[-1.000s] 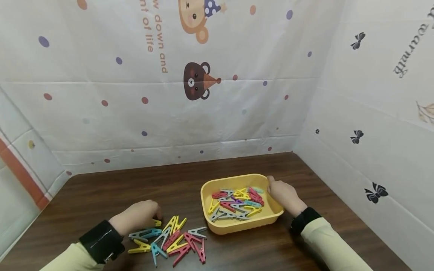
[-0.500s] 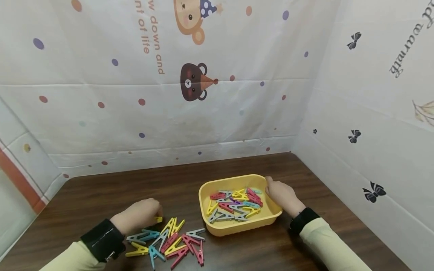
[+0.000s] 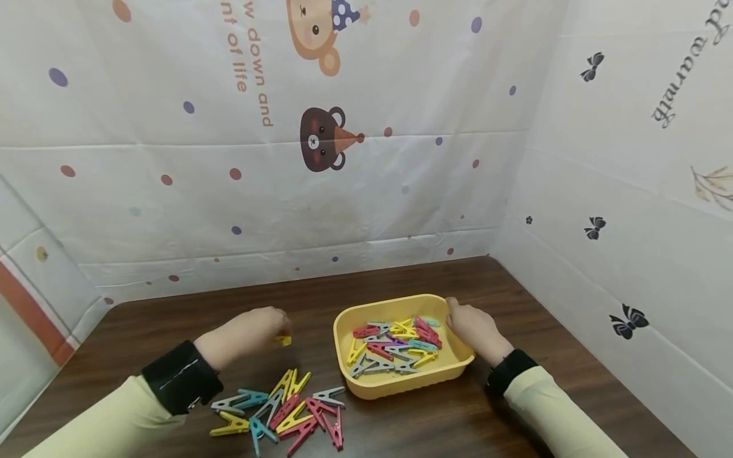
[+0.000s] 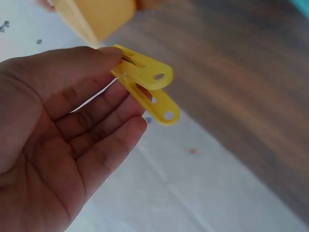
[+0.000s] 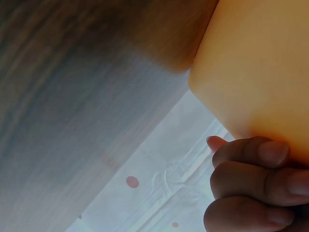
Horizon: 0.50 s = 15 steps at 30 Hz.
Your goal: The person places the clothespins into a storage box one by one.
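My left hand (image 3: 249, 334) pinches a yellow clothespin (image 4: 149, 72) between thumb and fingers, raised above the table behind a loose pile of clothespins. In the left wrist view its two handle ends stick out past the fingertips. My right hand (image 3: 476, 327) grips the right rim of a yellow plastic basket (image 3: 395, 385); the right wrist view shows its fingers curled against the outer wall. Inside the basket lie several clothespins (image 3: 395, 348) in red, yellow, grey, purple and teal. Left of the basket, the pile holds red clothespins (image 3: 326, 413), yellow, grey and blue ones.
The dark wooden table (image 3: 189, 312) meets a patterned white cloth wall (image 3: 275, 203) at the back and another wall (image 3: 578, 273) on the right. A grey clothespin (image 3: 329, 395) lies close to the basket's near left corner.
My left hand has lifted the yellow clothespin off the pile, up and a little to the right. The right hand stays on the basket rim. The head view has shifted slightly.
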{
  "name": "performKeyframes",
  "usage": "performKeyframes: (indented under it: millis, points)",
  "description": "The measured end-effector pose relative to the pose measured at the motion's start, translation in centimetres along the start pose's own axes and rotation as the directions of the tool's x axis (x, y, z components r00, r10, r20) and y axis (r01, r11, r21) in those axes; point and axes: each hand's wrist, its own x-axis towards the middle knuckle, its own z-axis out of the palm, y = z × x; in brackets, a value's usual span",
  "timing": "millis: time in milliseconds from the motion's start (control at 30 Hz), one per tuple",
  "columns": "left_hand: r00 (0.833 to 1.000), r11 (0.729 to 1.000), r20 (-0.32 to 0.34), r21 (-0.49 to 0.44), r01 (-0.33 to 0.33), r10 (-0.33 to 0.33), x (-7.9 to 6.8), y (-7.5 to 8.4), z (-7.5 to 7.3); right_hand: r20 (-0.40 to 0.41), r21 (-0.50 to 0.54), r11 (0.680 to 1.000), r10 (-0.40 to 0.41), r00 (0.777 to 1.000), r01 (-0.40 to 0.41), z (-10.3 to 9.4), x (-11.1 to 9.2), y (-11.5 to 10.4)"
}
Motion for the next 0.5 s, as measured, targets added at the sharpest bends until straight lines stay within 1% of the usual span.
performKeyframes:
  millis: [67,167,267,367,433,500]
  points:
    - [0.999,0.999,-0.002,0.030,-0.033,0.033,0.6,0.5,-0.9,-0.003,0.000,1.000,-0.005,1.000,0.005,0.0,0.0,0.0]
    - [0.998,0.997,-0.001,0.055,-0.059,0.059,1.7,1.4,-2.1,-0.010,-0.003,1.000,-0.008,1.000,0.008,0.0,0.0,0.0]
    - [0.997,0.995,-0.021,0.069,-0.072,0.073,2.9,2.3,-3.1,-0.011,-0.001,1.000,-0.007,1.000,0.007,0.0,0.0,0.0]
    - [0.994,0.994,-0.048,0.060,-0.095,0.098,4.2,3.4,-3.6,-0.006,0.003,1.000,-0.009,1.000,0.009,0.0,0.1,0.0]
    - [0.992,0.992,-0.051,0.048,-0.117,0.119,5.0,4.2,-3.8,-0.007,0.003,1.000,-0.013,1.000,0.013,0.0,0.0,0.0]
    - [0.990,0.990,-0.039,0.038,-0.135,0.137,6.0,5.0,-4.0,-0.010,0.000,1.000,-0.015,1.000,0.015,0.0,0.0,0.0]
